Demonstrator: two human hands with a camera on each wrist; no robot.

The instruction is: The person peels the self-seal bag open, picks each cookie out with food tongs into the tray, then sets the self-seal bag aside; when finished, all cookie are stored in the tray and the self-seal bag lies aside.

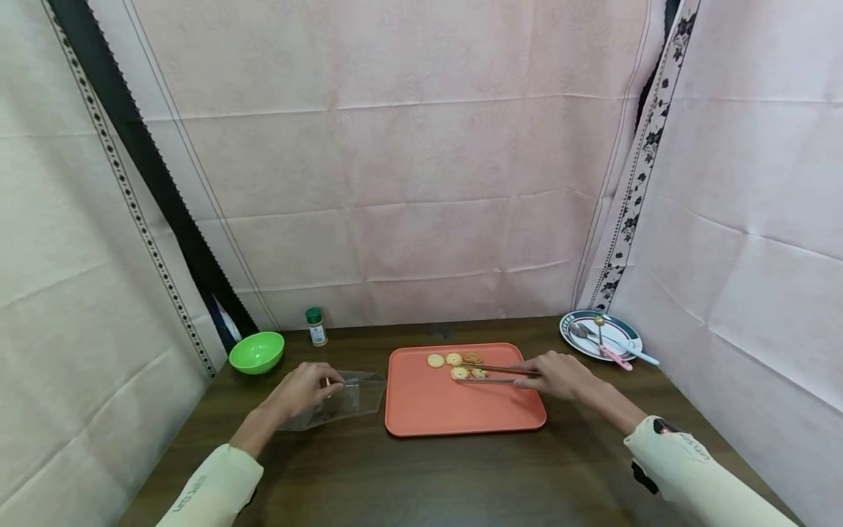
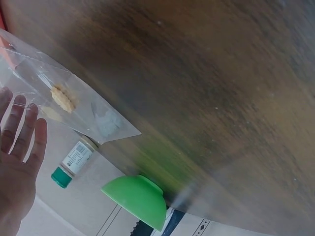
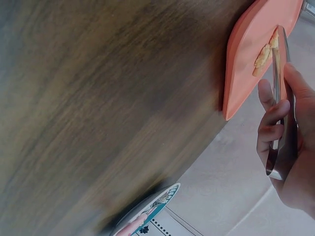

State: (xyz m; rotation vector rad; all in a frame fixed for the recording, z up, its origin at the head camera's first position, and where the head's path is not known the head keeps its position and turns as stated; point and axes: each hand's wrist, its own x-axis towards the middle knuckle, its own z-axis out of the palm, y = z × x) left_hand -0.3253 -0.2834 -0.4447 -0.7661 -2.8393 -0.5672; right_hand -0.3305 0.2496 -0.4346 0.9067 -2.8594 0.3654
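Note:
My right hand grips a pair of metal tongs, thumb on one arm and fingers curled round the other. The tongs' tips reach over the coral tray, around some of the small round biscuits lying near its far side. Whether the tips press on a biscuit is too small to tell. Left of the tray, my left hand holds a clear plastic bag by its edge, between thumb and fingers. A biscuit shows through the bag in the left wrist view.
A green bowl stands at the table's far left, beside a green-capped seasoning bottle. At the far right, a plate carries cutlery with pink and blue handles. Cloth curtains enclose the wooden table at the back and sides.

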